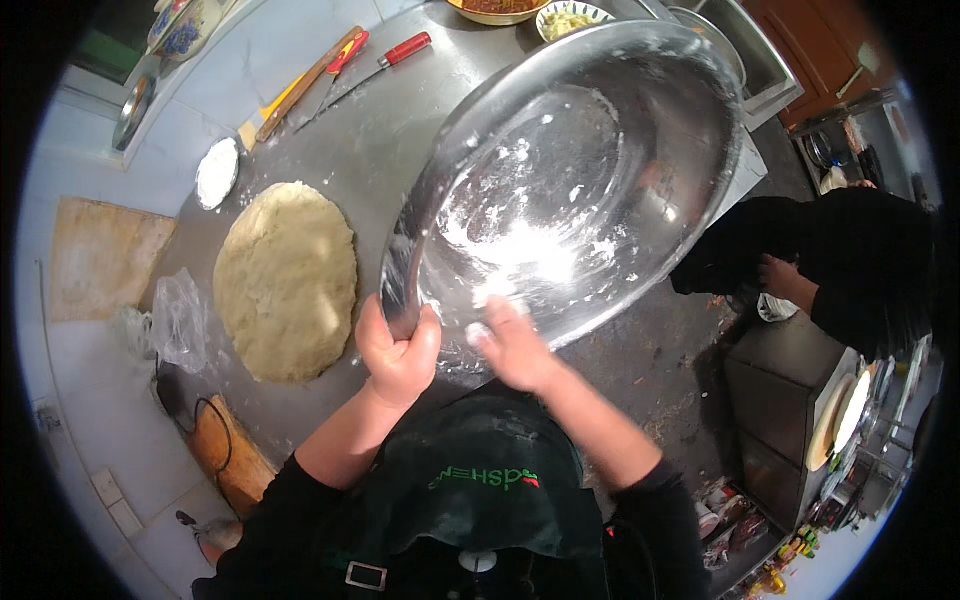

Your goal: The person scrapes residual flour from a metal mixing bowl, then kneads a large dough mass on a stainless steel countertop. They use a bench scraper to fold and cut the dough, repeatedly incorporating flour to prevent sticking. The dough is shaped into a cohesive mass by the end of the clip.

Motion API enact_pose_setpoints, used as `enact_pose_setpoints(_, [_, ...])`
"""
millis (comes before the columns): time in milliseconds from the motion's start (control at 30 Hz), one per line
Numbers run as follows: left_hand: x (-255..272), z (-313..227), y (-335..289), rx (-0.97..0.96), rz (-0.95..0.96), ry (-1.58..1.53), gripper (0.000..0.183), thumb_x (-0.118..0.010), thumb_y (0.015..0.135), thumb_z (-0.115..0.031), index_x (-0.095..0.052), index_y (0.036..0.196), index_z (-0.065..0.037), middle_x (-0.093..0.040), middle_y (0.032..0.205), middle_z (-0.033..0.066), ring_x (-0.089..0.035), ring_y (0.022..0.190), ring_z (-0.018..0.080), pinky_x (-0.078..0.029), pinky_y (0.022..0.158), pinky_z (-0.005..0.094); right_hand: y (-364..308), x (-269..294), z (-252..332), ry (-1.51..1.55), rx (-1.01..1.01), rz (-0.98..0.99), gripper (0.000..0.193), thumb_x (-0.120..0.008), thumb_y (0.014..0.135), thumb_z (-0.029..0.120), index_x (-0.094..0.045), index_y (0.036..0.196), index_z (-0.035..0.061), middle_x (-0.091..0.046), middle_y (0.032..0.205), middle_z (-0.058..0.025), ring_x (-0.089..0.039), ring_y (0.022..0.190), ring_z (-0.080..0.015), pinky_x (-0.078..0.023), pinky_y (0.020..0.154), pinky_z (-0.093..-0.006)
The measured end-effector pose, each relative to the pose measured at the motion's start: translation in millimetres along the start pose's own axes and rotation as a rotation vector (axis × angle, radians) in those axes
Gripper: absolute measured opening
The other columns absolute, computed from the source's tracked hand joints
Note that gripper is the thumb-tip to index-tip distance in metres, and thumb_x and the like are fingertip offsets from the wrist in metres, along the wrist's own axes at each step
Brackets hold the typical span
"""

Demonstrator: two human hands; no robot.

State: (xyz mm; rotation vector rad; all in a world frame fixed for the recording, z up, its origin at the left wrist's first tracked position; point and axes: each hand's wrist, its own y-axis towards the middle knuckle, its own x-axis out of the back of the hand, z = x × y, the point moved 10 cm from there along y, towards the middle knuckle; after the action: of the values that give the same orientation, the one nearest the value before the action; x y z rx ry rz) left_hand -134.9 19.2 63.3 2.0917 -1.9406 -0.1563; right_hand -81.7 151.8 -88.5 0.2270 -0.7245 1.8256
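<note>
My left hand [398, 352] is closed around the near-left rim of a large metal basin [560, 180], which is tilted up over the table edge. White flour streaks and bits cling to its inner bottom and walls. My right hand [512, 350] reaches in at the basin's near side, fingers stretched out and thumb apart, the fingertips white with flour and slightly blurred. It appears to be against the inner wall, holding nothing I can see. Left of the basin, a thick round slab of dough [285, 282] lies flat on the metal table [385, 130].
A small bowl of flour [217, 173] sits beyond the dough, near a wooden rolling pin [308, 85] and a red-handled tool [405, 48]. A clear plastic bag [180, 320] lies at the left edge. Two filled bowls stand at the back. At right, another person [820, 260] is by a metal cabinet.
</note>
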Motion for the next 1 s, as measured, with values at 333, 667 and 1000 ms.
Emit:
enact_pose_setpoints(333, [0.0,-8.4,14.2,0.010,0.020,0.045,0.021,-0.056,0.073,0.007,-0.052,0.093,0.004,-0.058,0.073,0.0050,-0.052,0.061,0.0090,-0.042,0.055,0.0243,-28.5,142.0,-105.0,-1.090,-0.135,0.026,0.059,-0.037,0.090,0.047,-0.032,0.138,0.0124,-0.026,0.146,-0.0101,-0.019,0.136,-0.0221,-0.011,0.112,-0.0357])
enact_pose_setpoints(667, [4.5,4.4,10.8,-0.026,0.072,0.096,0.018,-0.059,0.071,0.005,-0.053,0.089,0.003,-0.056,0.069,0.0047,-0.051,0.059,0.0081,-0.042,0.054,0.0243,14.0,-3.4,34.4,0.179,0.166,-0.111,0.060,-0.045,0.090,0.030,-0.028,0.135,-0.0053,-0.027,0.140,-0.0258,-0.023,0.133,-0.0354,-0.017,0.110,-0.0392])
enact_pose_setpoints(1000, [-5.6,-4.3,3.1,0.098,0.023,-0.038,0.026,-0.053,0.074,0.007,-0.052,0.099,0.003,-0.059,0.079,0.0038,-0.053,0.066,0.0086,-0.045,0.061,0.0243,22.9,80.4,-78.3,-0.421,-0.293,-0.239,0.066,-0.044,0.087,0.042,-0.032,0.135,-0.0021,-0.033,0.139,-0.0198,-0.027,0.132,-0.0310,-0.023,0.108,-0.0387])
